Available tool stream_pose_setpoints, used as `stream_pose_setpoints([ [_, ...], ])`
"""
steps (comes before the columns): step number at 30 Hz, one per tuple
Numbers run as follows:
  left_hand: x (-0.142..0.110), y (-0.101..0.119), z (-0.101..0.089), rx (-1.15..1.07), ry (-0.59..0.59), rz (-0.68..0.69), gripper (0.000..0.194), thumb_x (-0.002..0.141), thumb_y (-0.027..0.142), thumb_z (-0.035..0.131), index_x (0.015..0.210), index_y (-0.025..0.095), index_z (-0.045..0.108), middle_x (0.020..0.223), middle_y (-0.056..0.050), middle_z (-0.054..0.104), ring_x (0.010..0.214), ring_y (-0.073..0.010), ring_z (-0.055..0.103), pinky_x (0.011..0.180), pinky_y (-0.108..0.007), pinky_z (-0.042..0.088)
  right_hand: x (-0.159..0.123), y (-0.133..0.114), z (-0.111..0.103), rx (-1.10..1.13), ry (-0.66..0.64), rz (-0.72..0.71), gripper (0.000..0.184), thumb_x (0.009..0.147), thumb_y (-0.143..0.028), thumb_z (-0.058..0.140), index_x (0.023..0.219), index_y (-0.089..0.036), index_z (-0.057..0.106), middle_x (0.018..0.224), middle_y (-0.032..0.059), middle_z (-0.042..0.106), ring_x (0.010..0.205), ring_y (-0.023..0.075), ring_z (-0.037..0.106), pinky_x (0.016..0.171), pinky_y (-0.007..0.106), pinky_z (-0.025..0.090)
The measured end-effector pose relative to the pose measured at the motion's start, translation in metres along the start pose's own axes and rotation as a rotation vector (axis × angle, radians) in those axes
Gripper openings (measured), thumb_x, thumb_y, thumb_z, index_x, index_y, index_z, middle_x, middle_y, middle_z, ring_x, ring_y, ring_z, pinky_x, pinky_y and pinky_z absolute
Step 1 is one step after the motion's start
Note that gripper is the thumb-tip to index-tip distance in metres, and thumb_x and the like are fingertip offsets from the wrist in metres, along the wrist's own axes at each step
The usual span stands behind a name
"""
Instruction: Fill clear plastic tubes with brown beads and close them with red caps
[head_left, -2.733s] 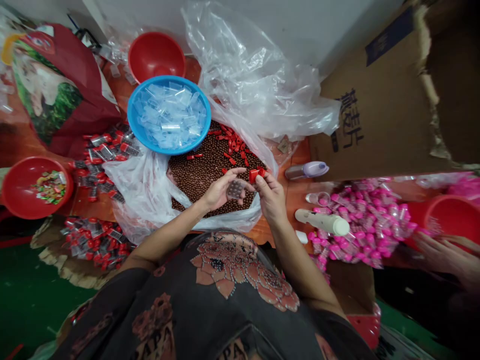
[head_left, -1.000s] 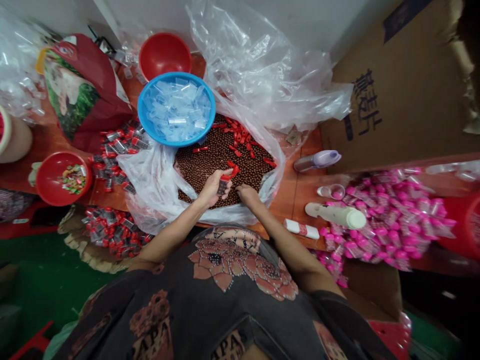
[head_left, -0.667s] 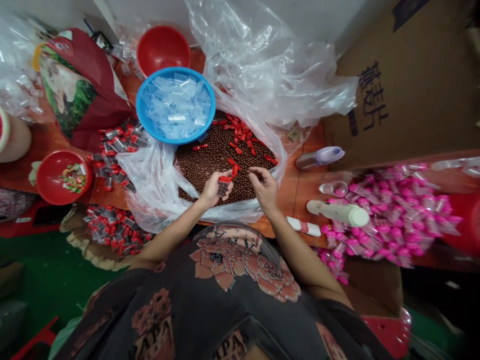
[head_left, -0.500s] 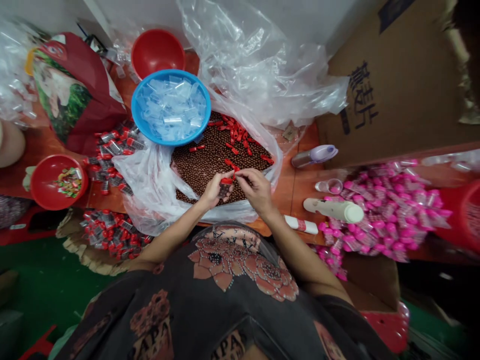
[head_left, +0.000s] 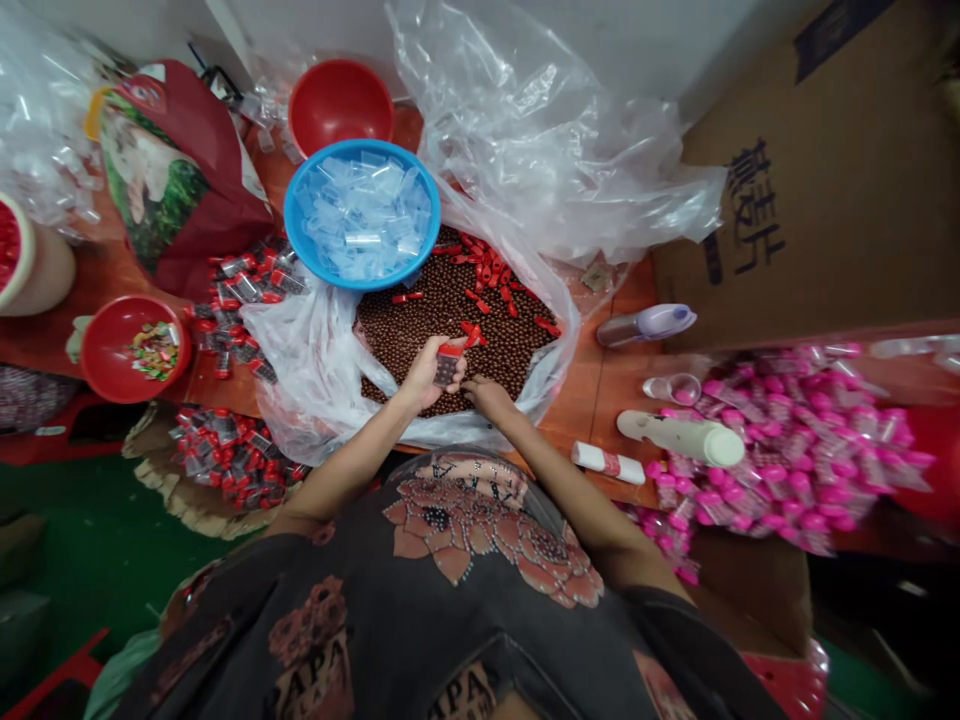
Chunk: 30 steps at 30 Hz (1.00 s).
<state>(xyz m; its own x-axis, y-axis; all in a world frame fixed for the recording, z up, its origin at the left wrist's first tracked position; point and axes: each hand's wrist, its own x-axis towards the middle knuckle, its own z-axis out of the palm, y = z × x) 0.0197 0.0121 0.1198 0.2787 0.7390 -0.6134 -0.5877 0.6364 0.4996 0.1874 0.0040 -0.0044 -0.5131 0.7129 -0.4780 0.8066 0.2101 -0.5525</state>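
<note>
the left hand (head_left: 424, 380) grips a red-topped clear container (head_left: 446, 369) above the spread-open plastic bag (head_left: 300, 385), probably so spills drop back among the loose brown balls (head_left: 405, 335). the right hand (head_left: 489, 398) dips into those balls beside it; whether it pinches any, i cannot tell.

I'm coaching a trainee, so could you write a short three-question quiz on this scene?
1. Which hand holds the small clear plastic container with a red top?
2. True or false: the round blue plastic basin contains clear plastic pieces.
3. What lies on the small round brown balls: (A) small red plastic pieces, (B) clear pink-capped containers, or (C) a large brown cardboard box?

Key: 1. The left hand. 2. True. 3. A.
</note>
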Motion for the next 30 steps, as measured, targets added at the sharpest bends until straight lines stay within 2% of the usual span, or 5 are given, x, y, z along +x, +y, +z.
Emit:
stream_pose_setpoints([
  [6,-0.002,0.0,-0.001,0.048,-0.046,-0.02,0.045,0.088,0.044,0.04,0.116,0.014,0.058,0.058,0.002,0.051,0.044,-0.0105,0.045,0.035,-0.018,0.028,-0.002,0.005,-0.016,0.071,0.115,0.105,0.029,0.094,-0.023,0.046,0.12,-0.024,0.061,0.112,0.0057,0.071,0.097,0.0171,0.066,0.084,0.026,0.047],
  [14,0.004,-0.01,-0.002,0.288,-0.022,0.037,0.049,0.091,0.045,0.035,0.118,0.012,0.059,0.06,0.001,0.053,0.045,-0.009,0.045,0.036,-0.018,0.029,-0.04,-0.034,-0.091,0.786,0.818,-0.046,0.025,0.088,-0.042,0.057,0.102,-0.022,0.064,0.085,0.0001,0.069,0.07,0.0137,0.062,0.065,0.026,0.049],
  [23,0.016,-0.031,0.005,0.447,0.108,0.12,0.057,0.091,0.061,0.029,0.074,0.015,0.057,0.049,0.0,0.051,0.037,-0.0099,0.044,0.036,-0.021,0.03,-0.055,-0.077,-0.109,0.119,0.526,-0.248,0.024,0.096,-0.036,0.05,0.103,-0.032,0.072,0.102,-0.0005,0.075,0.092,0.0183,0.069,0.077,0.032,0.052],
  [27,0.013,-0.027,0.008,0.393,0.031,0.109,0.065,0.089,0.068,0.032,0.091,0.012,0.065,0.05,0.0,0.05,0.038,-0.0095,0.042,0.035,-0.02,0.028,-0.059,-0.064,-0.111,0.223,0.421,-0.322,0.024,0.094,-0.043,0.053,0.11,-0.038,0.069,0.112,-0.0058,0.073,0.096,0.0168,0.069,0.077,0.03,0.053],
  [30,0.011,-0.019,0.009,0.369,-0.006,0.07,0.064,0.088,0.067,0.037,0.104,0.012,0.064,0.056,0.0,0.053,0.04,-0.0085,0.044,0.035,-0.019,0.028,-0.057,-0.05,-0.108,0.422,0.615,-0.182,0.03,0.096,-0.044,0.046,0.111,-0.031,0.069,0.106,-0.0013,0.073,0.095,0.0172,0.068,0.084,0.032,0.053],
])
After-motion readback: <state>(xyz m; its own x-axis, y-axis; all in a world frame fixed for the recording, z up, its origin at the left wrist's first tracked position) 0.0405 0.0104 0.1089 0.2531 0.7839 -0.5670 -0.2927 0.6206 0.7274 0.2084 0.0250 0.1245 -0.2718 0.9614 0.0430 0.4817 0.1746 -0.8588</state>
